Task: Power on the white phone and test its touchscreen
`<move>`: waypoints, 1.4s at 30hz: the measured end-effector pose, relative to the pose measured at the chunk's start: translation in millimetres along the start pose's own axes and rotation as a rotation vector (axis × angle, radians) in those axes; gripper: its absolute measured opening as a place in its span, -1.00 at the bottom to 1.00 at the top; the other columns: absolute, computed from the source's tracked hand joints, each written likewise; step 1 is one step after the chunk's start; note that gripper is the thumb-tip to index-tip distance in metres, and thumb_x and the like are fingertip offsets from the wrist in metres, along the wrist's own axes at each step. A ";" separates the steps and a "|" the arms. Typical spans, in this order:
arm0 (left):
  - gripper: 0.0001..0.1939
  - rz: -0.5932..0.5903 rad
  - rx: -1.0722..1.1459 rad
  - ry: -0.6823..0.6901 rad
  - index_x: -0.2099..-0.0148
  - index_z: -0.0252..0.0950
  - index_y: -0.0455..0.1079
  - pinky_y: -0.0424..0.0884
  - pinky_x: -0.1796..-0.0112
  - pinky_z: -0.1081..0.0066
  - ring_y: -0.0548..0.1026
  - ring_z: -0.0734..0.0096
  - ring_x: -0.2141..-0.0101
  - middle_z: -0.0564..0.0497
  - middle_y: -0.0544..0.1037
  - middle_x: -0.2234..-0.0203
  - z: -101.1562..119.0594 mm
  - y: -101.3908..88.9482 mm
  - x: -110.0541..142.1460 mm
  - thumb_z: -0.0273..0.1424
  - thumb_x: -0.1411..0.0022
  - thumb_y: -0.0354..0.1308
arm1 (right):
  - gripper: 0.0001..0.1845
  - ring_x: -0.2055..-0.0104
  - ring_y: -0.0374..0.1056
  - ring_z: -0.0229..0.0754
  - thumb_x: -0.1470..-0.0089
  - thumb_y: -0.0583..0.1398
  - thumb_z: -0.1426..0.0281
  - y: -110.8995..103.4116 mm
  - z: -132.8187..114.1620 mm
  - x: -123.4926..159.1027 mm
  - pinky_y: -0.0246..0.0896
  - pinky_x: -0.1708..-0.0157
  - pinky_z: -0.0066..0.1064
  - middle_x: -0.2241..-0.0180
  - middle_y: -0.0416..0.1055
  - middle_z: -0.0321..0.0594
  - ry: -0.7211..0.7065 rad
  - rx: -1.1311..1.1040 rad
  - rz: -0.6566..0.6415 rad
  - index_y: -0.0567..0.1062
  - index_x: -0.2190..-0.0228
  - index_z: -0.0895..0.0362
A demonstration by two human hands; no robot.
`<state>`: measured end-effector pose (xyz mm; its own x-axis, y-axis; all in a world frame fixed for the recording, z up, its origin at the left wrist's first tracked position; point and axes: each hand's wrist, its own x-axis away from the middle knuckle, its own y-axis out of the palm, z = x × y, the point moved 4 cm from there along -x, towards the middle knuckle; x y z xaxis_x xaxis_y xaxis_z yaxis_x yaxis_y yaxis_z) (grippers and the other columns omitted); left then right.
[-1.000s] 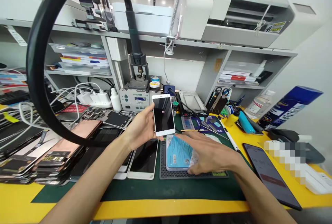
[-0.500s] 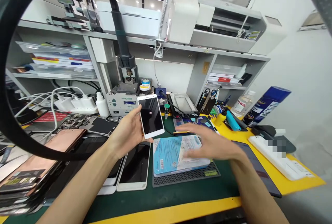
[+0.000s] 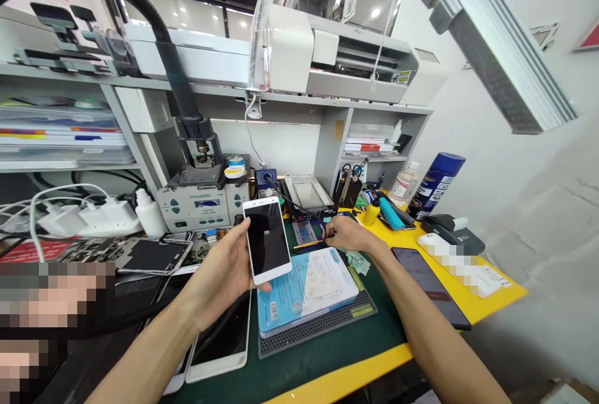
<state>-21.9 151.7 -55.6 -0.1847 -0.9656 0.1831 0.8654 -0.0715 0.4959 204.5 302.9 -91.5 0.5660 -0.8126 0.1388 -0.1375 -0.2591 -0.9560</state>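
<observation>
White phone upright-ish in L hand, fingers clasping it; R hand nr yellow stick, fingers' grip unclear.

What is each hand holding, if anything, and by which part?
The left hand holds the white phone by its left edge and underside. Whether the right hand grips anything cannot be told.

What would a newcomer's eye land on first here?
Probably the white phone, its MI logo lit, held in the left grip near the picture's middle. Next, the blue-and-white package just below and right of it, on a dark honeycomb mat. Then the silver ridged fixture jutting in at top right.
</observation>
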 end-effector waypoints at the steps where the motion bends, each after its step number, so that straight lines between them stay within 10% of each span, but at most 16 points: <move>1: -0.57 -0.001 0.003 -0.009 -0.17 -0.16 0.39 0.50 0.41 0.17 0.48 0.13 0.24 -0.10 0.52 0.14 -1.3 0.6 0.2 -0.09 -0.38 0.03 | -0.70 0.09 0.44 -0.14 -0.24 0.20 0.22 0.3 2.0 -0.9 0.43 0.09 -0.21 0.06 0.48 -0.17 -0.004 0.006 -0.014 0.51 0.11 0.17; 14: -0.51 -0.001 -0.006 -0.043 -0.27 -0.09 0.26 0.48 0.43 0.19 0.49 0.17 0.27 -0.11 0.51 0.01 -9.6 5.0 -1.2 -0.08 -0.38 0.03 | -0.70 0.12 0.45 -0.15 -0.24 0.21 0.23 -3.8 7.5 -2.0 0.44 0.11 -0.21 0.09 0.48 -0.16 -0.003 -0.070 0.021 0.49 0.09 0.18; 28: -0.44 0.012 0.007 -0.118 -0.30 -0.07 0.21 0.46 0.44 0.21 0.51 0.14 0.27 -0.08 0.53 0.14 -12.6 12.5 3.1 -0.04 -0.34 0.08 | -0.61 0.06 0.44 -0.13 -0.28 0.16 0.20 -127.9 49.4 5.8 0.42 0.06 -0.15 0.00 0.44 -0.11 0.296 -0.268 0.933 0.42 -0.04 0.15; 33: -0.39 -0.024 -0.008 -0.100 -0.33 -0.09 0.16 0.48 0.43 0.22 0.53 0.12 0.26 -0.10 0.53 0.13 -15.7 10.2 4.5 0.00 -0.33 0.07 | -0.62 0.03 0.43 -0.10 -0.25 0.20 0.22 -159.7 57.6 -30.1 0.42 0.04 -0.12 -0.01 0.43 -0.10 0.362 -0.229 0.867 0.44 -0.01 0.17; 42: -0.43 -0.043 -0.036 -0.113 -0.31 -0.04 0.17 0.46 0.45 0.24 0.50 0.21 0.34 -0.04 0.53 0.13 -19.1 8.9 0.6 0.02 -0.35 0.02 | -0.60 0.01 0.42 -0.07 -0.24 0.20 0.22 -147.3 83.3 -46.1 0.42 0.04 -0.12 -0.02 0.43 -0.12 0.440 -0.117 0.729 0.44 -0.02 0.18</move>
<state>-5.4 145.6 -67.3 -0.2715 -0.9272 0.2580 0.8713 -0.1229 0.4751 266.4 422.0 21.4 -0.0599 -0.9191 -0.3894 -0.4411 0.3743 -0.8157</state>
